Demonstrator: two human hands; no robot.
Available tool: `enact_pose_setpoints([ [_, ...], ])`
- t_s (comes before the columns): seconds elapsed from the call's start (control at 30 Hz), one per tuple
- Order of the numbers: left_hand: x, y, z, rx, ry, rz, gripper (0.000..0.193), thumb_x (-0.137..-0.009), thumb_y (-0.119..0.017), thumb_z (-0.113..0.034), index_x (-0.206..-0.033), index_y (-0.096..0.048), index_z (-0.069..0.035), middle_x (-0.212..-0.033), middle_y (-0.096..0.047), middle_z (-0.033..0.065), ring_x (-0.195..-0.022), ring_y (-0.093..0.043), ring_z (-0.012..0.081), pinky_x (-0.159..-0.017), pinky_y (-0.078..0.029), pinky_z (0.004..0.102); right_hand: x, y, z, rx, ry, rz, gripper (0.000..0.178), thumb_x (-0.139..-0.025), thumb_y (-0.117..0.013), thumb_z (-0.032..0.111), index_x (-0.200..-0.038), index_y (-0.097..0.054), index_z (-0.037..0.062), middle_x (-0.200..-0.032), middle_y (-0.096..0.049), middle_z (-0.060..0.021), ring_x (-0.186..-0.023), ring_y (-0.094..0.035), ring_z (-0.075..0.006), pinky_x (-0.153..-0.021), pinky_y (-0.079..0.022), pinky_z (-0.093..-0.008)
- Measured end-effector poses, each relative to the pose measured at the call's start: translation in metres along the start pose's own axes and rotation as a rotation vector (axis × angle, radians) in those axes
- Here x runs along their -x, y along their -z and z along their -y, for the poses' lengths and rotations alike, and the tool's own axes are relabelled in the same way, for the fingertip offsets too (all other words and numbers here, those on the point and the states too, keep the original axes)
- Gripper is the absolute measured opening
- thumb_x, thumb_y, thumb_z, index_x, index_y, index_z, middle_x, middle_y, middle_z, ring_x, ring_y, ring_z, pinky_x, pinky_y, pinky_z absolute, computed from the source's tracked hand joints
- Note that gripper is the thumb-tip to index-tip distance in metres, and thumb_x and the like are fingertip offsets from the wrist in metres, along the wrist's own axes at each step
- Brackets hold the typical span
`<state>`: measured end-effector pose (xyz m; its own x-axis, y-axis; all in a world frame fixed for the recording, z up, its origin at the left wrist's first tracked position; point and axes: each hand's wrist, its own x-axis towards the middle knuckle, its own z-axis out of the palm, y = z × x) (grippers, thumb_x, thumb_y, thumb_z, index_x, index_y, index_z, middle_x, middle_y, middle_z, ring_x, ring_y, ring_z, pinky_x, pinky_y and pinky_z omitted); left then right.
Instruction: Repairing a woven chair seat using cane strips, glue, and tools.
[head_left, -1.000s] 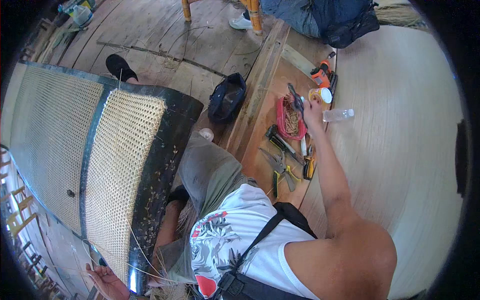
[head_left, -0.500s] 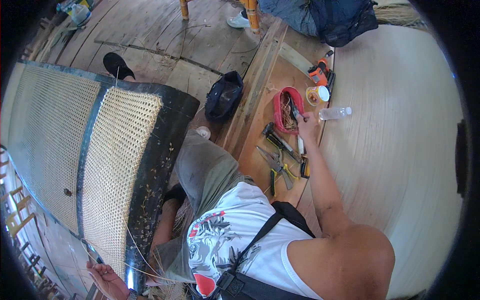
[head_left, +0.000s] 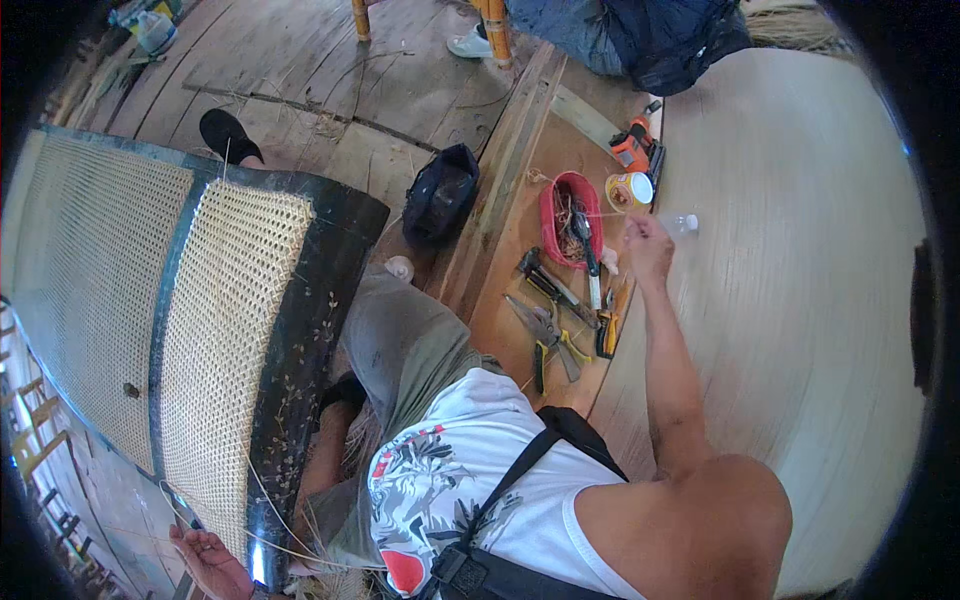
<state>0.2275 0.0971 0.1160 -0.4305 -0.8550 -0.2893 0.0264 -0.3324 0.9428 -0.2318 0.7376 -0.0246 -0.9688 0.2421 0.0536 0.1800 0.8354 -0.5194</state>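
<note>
My right hand (head_left: 650, 250) is over the edge of the pale board, just right of a red oblong container (head_left: 549, 228). Its fingertips pinch a thin strand (head_left: 612, 214) that runs back toward the container. Tangled strands and a long tool with a dark, pale-ended handle (head_left: 592, 275) lie in the container, the handle sticking out over its near rim. At the lower left my left hand (head_left: 213, 563) is closed, palm up, on a thin cane strand (head_left: 172, 497) beside the lower end of a woven cane panel (head_left: 225, 300). A dark, flower-decorated frame (head_left: 325, 290) borders the panel.
Beside the container lie a hammer (head_left: 545, 275), yellow-handled pliers (head_left: 545, 330) and an orange-black cutter (head_left: 608, 330). Beyond stand a tub (head_left: 630, 189), a clear bottle (head_left: 684, 224) and an orange drill (head_left: 633, 147). A dark bag (head_left: 440, 200) sits on the plank floor. Another person's shoe (head_left: 470, 43) shows at the top.
My right hand has left the tool in the red container and moved slightly right, now with a strand between its fingers. My left hand stays about where it was.
</note>
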Motion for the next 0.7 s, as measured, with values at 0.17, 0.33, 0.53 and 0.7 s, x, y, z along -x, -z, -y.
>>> enact_pose_setpoints([
  [0.17, 0.004, -0.007, -0.007, -0.016, -0.016, -0.072, 0.041, -0.102, -0.057, -0.027, -0.136, -0.049, -0.004, -0.095, -0.065, 0.0026, -0.077, -0.058, 0.0076, -0.071, -0.050, 0.0219, -0.044, 0.026, 0.086, -0.227, 0.186, -0.341, 0.024, -0.094, -0.066, 0.021, -0.109, -0.069, 0.0032, -0.090, -0.074, -0.0094, -0.081, -0.070, -0.0154, -0.074, -0.054, -0.0297],
  [0.33, 0.014, 0.054, -0.028, -0.075, -0.094, -0.017, 0.043, -0.103, -0.055, -0.024, -0.140, -0.047, -0.003, -0.105, -0.066, 0.0051, -0.075, -0.055, 0.0066, -0.069, -0.047, 0.0193, -0.117, 0.067, 0.223, -0.222, 0.594, -0.539, 0.024, -0.097, -0.065, 0.026, -0.107, -0.071, 0.0049, -0.091, -0.076, -0.0048, -0.083, -0.070, -0.0108, -0.078, -0.052, -0.0251],
  [0.53, 0.043, 0.003, -0.034, -0.168, -0.231, -0.419, 0.038, -0.101, -0.058, -0.021, -0.132, -0.054, -0.001, -0.111, -0.066, 0.0085, -0.067, -0.048, 0.0073, -0.061, -0.043, 0.0218, -0.106, 0.066, 0.370, -0.791, 0.751, -0.410, 0.030, -0.093, -0.068, 0.036, -0.106, -0.070, 0.0088, -0.098, -0.074, -0.0088, -0.090, -0.070, -0.0211, -0.079, -0.054, -0.0348],
  [0.7, 0.049, -0.018, -0.011, -0.602, -0.091, -0.408, 0.034, -0.098, -0.062, -0.018, -0.128, -0.064, -0.004, -0.089, -0.066, -0.0029, -0.060, -0.040, -0.0012, -0.049, -0.030, 0.0165, -0.079, -0.097, 0.335, 0.259, 0.879, 0.041, 0.044, -0.093, -0.064, 0.032, -0.126, -0.063, 0.0031, -0.124, -0.063, -0.0258, -0.120, -0.058, -0.0411, -0.100, -0.046, -0.0481],
])
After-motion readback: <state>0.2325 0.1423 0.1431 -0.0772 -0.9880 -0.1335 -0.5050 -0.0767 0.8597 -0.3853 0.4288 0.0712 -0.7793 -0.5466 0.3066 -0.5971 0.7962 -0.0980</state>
